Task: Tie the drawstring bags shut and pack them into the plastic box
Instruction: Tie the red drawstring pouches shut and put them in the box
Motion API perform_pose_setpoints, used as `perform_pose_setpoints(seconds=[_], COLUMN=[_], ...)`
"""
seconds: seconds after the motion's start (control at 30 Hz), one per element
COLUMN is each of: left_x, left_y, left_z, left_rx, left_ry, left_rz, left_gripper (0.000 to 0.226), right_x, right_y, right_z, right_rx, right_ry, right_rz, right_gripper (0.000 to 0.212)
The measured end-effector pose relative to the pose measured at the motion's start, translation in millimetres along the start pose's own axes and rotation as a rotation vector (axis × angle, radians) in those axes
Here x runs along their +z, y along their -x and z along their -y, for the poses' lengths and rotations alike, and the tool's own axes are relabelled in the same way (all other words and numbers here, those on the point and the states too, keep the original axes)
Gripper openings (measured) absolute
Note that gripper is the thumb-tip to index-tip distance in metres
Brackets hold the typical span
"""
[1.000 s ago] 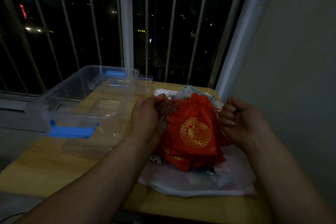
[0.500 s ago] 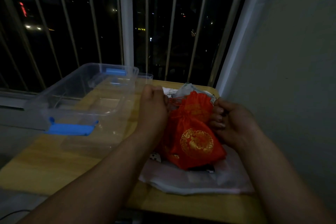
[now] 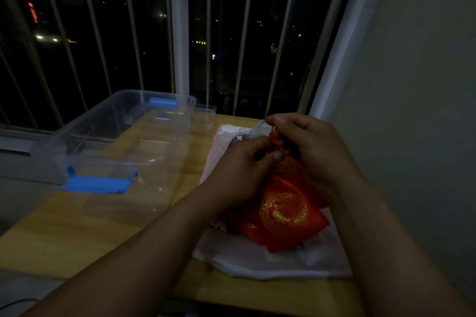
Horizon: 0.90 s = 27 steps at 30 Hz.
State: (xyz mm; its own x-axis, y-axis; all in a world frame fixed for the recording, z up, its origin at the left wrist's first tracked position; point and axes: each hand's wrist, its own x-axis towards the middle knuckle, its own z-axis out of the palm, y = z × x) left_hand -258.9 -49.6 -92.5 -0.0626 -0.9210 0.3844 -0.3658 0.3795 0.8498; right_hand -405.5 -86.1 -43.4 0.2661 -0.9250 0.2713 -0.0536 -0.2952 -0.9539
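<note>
"Two hands, one bag: who holds what?"

"Left hand [image 3: 239,162] and right hand [image 3: 314,147] both pinch the red cord [image 3: 272,137] at the neck of the red drawstring bag [image 3: 283,211]. It lies on a white sheet [image 3: 257,262] by the right edge of the tabletop [image 3: 77,226]."

"Best way to finish the knot?"

"Keep the cord taut and the neck gathered, I'd judge, then snug the knot down against the folds."

"Changed from a second ago?"

"Hands were apart then, drawing the cord outward. Now they meet over the neck. The plastic box [image 3: 116,123], at the back-left corner, sits as before, with no bag seen inside."
</note>
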Motion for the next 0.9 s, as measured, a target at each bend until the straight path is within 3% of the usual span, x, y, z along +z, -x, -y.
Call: perform_pose_setpoints(seconds=[0.07,0.13,0.27,0.47,0.63,0.77,0.9], left_x=[-2,-5,-7,-8,-9,-10,-11], left_y=[-1,-3,-7,-10,-7,-5,-3], left_z=[-2,-3,-2,-2,-8,-3,0], left_rx=[-0.051,-0.108,-0.165,-0.145,-0.136,-0.215,-0.308], left_ry=[0.069,0.144,0.312,0.36,0.386,0.407,0.451], left_rz=[-0.039,-0.082,-0.137,-0.2,-0.209,-0.284,-0.292], left_gripper=[0.019,0.028,0.03,0.026,0.024,0.021,0.02], right_x=[-1,-3,3,3,11,13,18], right_y=[-1,2,17,17,20,23,26], right_z=[-5,-8,-13,-13,-13,-13,-10], right_rx=[0.035,0.094,0.173,0.183,0.118,0.202,0.263], right_ry=[-0.078,-0.006,0.141,0.251,0.254,-0.043,-0.408], right_rz=[-0.074,-0.104,0.106,0.141,0.075,0.009,0.068], right_gripper=[0.014,0.015,0.011,0.01,0.012,0.016,0.025])
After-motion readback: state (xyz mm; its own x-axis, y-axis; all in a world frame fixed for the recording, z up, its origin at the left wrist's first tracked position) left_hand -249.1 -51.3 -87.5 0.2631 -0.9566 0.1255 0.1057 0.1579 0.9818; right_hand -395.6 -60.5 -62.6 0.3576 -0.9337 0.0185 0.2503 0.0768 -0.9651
